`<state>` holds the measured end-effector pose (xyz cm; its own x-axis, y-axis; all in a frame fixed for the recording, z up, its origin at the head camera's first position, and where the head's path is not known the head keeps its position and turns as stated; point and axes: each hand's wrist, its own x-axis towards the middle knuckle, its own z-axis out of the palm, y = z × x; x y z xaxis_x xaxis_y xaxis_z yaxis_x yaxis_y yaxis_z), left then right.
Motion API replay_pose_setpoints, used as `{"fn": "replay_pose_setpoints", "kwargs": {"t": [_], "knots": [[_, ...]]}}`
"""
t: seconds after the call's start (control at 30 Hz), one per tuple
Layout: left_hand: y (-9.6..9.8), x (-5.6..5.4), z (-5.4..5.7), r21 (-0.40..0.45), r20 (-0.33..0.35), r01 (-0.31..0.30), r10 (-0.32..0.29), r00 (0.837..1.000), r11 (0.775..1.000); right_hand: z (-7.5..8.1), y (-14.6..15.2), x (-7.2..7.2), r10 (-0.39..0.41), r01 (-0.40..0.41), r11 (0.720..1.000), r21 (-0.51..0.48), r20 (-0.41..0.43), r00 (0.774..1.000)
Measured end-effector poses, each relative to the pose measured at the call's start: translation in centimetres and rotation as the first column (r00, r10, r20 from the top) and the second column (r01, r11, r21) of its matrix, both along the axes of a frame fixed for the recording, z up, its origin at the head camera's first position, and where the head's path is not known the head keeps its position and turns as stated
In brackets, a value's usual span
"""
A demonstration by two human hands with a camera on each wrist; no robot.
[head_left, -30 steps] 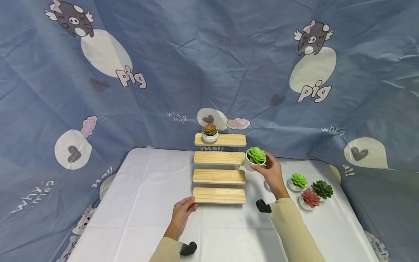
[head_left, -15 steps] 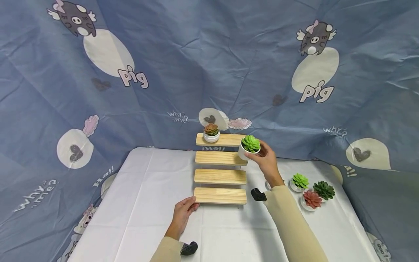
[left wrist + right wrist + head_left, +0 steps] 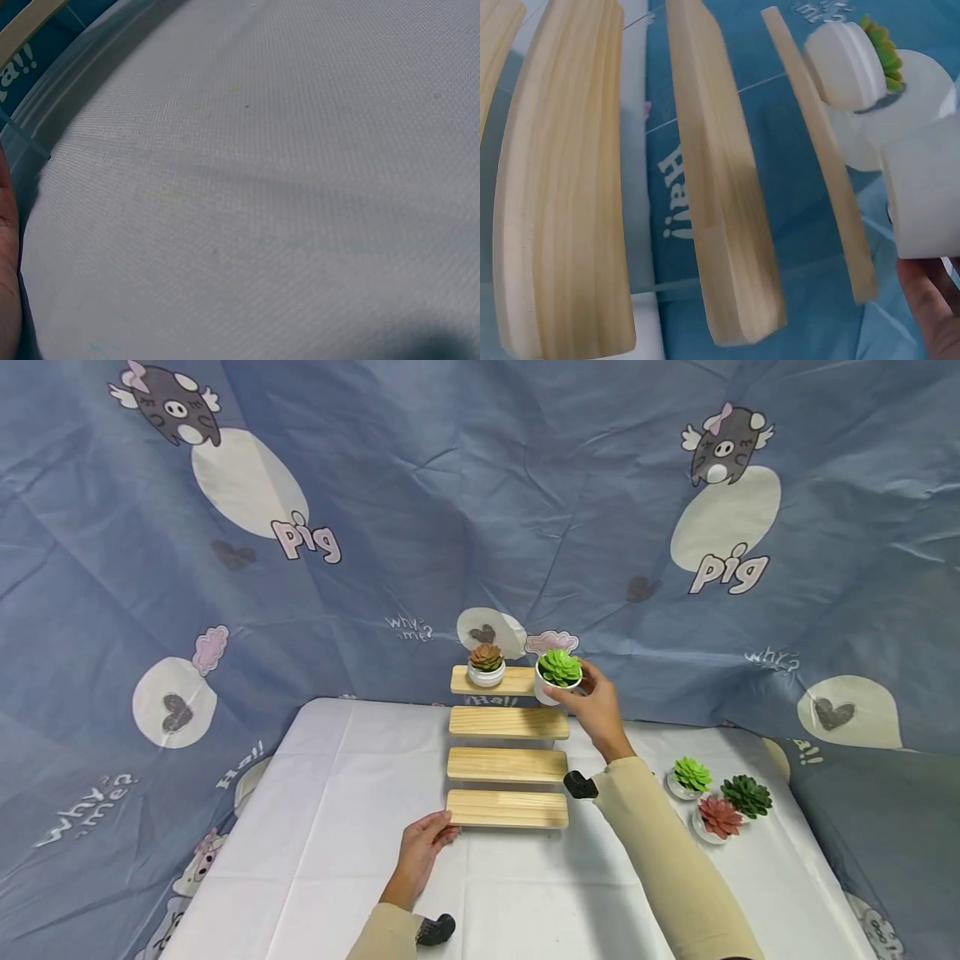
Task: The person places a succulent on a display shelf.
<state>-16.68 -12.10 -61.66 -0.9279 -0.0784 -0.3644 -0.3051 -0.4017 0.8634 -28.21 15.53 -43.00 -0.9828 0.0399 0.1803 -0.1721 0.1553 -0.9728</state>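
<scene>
My right hand (image 3: pixel 598 710) grips the white pot of a bright green succulent (image 3: pixel 559 668) at the right end of the top tier of a four-step wooden display shelf (image 3: pixel 508 764). In the right wrist view, the white pot (image 3: pixel 930 187) appears past the top board's edge, with fingers (image 3: pixel 924 292) against its side. A brown-green succulent in a white pot (image 3: pixel 486 675) stands on that tier's left part. My left hand (image 3: pixel 422 852) pinches the left end of the bottom board, thumb on top. Only a sliver of the left hand (image 3: pixel 7 270) shows in its wrist view.
Three more potted succulents, light green (image 3: pixel 691 775), red (image 3: pixel 718 820) and dark green (image 3: pixel 746 796), stand together at the right on the white-covered table (image 3: pixel 337 810). A blue printed cloth (image 3: pixel 420 527) hangs close behind the shelf.
My right hand has carried the bright green succulent up and left, from beside the second-highest tier to the top tier's right end. The left hand stays at the bottom board.
</scene>
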Motion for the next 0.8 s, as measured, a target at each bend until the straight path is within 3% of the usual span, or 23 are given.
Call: {"fn": "replay_pose_setpoints", "kwargs": {"t": [0.4,0.8], "knots": [[-0.2,0.1,0.1,0.008,-0.015,0.012,-0.012,1.0,1.0,1.0,-1.8,-2.3,-0.007,0.008,0.999,0.049,-0.018,1.0],[-0.2,0.3,0.1,-0.021,-0.012,0.012,-0.012,1.0,1.0,0.7,-3.5,-4.0,-0.026,0.024,0.998,0.064,0.015,1.0]]}}
